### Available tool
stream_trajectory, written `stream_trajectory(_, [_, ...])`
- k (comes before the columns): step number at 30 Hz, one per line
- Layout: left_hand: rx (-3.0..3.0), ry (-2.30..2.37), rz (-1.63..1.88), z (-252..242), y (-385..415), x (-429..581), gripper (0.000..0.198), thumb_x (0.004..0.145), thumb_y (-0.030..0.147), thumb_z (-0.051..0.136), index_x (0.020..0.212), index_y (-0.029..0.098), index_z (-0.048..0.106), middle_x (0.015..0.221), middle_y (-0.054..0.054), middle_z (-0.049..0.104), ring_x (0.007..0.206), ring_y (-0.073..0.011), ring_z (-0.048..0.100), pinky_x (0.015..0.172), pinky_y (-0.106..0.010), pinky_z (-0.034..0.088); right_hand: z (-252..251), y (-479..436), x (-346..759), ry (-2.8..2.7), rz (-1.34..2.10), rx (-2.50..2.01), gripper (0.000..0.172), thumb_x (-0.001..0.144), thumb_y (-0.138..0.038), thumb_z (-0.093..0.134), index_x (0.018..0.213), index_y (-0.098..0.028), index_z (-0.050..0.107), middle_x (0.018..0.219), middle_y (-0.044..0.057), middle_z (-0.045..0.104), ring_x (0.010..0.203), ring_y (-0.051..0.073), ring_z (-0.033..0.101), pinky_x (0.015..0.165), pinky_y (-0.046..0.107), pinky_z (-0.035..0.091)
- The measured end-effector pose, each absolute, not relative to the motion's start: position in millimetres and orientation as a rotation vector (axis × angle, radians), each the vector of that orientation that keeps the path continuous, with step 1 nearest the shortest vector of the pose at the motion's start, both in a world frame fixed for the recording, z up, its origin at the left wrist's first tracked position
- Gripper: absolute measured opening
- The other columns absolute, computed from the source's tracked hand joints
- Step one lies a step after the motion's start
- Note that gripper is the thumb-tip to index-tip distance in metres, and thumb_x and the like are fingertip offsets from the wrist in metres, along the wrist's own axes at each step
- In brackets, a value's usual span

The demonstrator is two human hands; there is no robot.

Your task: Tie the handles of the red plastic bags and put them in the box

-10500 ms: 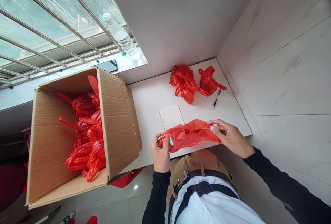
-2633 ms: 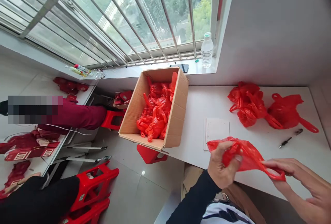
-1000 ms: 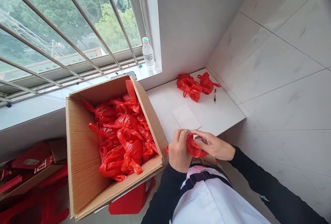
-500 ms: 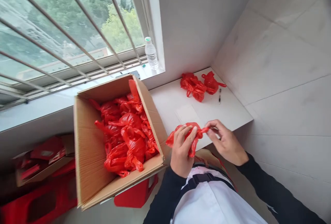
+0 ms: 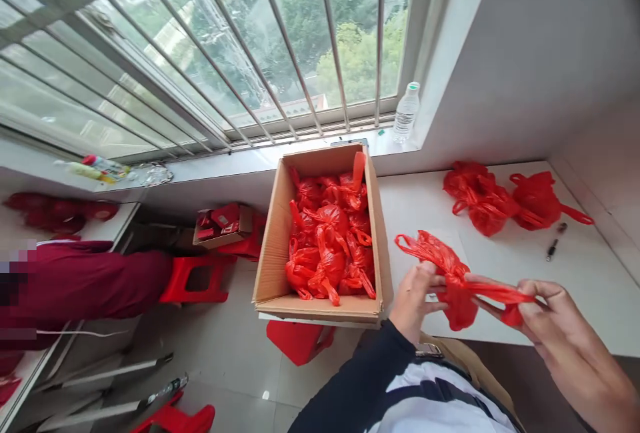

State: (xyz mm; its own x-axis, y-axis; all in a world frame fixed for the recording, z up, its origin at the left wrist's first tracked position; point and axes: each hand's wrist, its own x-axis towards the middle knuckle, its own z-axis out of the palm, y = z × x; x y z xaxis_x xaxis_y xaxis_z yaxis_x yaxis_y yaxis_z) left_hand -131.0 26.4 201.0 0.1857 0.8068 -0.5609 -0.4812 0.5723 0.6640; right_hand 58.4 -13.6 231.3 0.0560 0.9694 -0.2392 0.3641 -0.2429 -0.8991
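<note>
A knotted red plastic bag [image 5: 457,293] hangs between my two hands over the front of the white table [image 5: 425,199]. My left hand [image 5: 417,296] pinches its left side near the knot. With the fingers of my right hand [image 5: 555,316] I grip a stretched end of the same bag. Left of my hands stands an open cardboard box [image 5: 273,239], holding several tied red bags [image 5: 330,259]. More red bags [image 5: 480,199] lie at the back of the table, with another tied bag [image 5: 537,199] beside them.
A pen [image 5: 552,249] lies on the table's right part. A water bottle [image 5: 406,114] stands on the windowsill. Red stools [image 5: 217,279] and a small carton [image 5: 245,223] are left of the box. At the far left a person in maroon [image 5: 100,286] is partly visible.
The view has swung left, bringing the person and stools into sight. My hands have pulled the bag's end out longer, and the bag now hangs down between them.
</note>
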Motion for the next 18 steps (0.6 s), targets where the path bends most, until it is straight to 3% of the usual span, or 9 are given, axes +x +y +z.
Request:
stream_trajectory(3, [0.358, 1.013, 1.044, 211, 34, -131, 0.05, 0.067, 0.041, 0.083, 0.105, 0.015, 0.065, 0.083, -0.003, 0.065, 0.078, -0.013, 0.059, 0.073, -0.025, 0.047, 244, -20, 30, -1.467, 1.439, -1.547, 0.027, 0.094, -0.048, 0.052, 0.113, -0.03, 0.052, 0.133, 0.009, 0.062, 0.123, 0.031, 0.06, 0.093, 0.039, 0.06])
stream_trajectory(6, [0.431, 1.002, 1.166, 226, 43, -154, 0.037, 0.069, 0.029, 0.08, 0.1, 0.014, 0.067, 0.081, -0.003, 0.067, 0.075, -0.0125, 0.06, 0.077, -0.026, 0.046, 250, -27, 18, -1.403, 1.536, -1.497, 0.031, 0.089, -0.045, 0.061, 0.116, -0.033, 0.054, 0.147, 0.008, 0.052, 0.134, 0.034, 0.051, 0.1, 0.043, 0.056])
stream_trajectory(10, [0.555, 1.099, 1.267, 244, 51, -212, 0.032, 0.079, 0.033, 0.072, 0.106, 0.017, 0.066, 0.1, -0.005, 0.072, 0.093, -0.0176, 0.066, 0.088, -0.03, 0.049, 245, -30, 24, -1.285, 1.419, -1.628, 0.038, 0.086, -0.048, 0.063, 0.122, -0.037, 0.056, 0.141, 0.008, 0.058, 0.124, 0.036, 0.059, 0.099, 0.048, 0.056])
stream_trajectory(14, [0.732, 1.297, 1.292, 230, 53, -272, 0.042, 0.086, 0.042, 0.067, 0.119, 0.017, 0.06, 0.118, -0.009, 0.071, 0.111, -0.0224, 0.065, 0.1, -0.035, 0.048, 233, -29, 31, -1.267, 1.3, -1.698, 0.036, 0.088, -0.052, 0.061, 0.12, -0.036, 0.059, 0.13, 0.005, 0.065, 0.116, 0.03, 0.065, 0.099, 0.041, 0.057])
stream_trajectory(18, [1.036, 1.648, 0.766, 173, 55, -305, 0.036, 0.092, 0.033, 0.055, 0.122, 0.014, 0.057, 0.12, -0.013, 0.071, 0.111, -0.0235, 0.067, 0.095, -0.035, 0.053, 224, -28, 27, -1.226, 1.331, -1.747, 0.035, 0.089, -0.054, 0.059, 0.116, -0.032, 0.06, 0.123, 0.005, 0.067, 0.109, 0.026, 0.068, 0.096, 0.036, 0.059])
